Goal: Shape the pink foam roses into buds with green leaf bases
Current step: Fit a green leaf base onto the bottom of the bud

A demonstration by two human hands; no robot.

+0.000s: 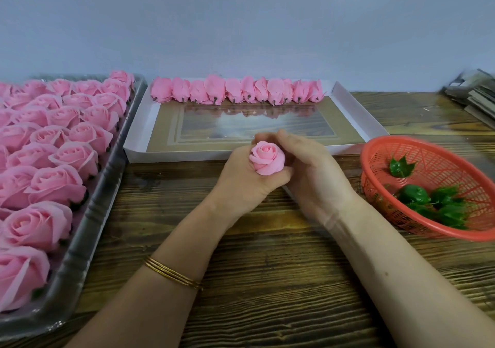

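A pink foam rose (266, 158) sits upright between both hands above the wooden table, its petals drawn in tight. My left hand (241, 180) grips it from below and the left, fingers curled round its base. My right hand (310, 165) cups it from the right, with fingers wrapped behind the petals. Green leaf bases (439, 203) lie in a red plastic basket (375, 160) at the right. A row of shaped pink buds (235, 92) lies along the far edge of a white shallow box (139, 144).
A clear plastic tray (88, 227) packed with several open pink roses (56, 184) fills the left side. A stack of flat grey items (474, 93) sits at the far right. Bare wooden table (267, 280) lies in front, with a pale wall behind.
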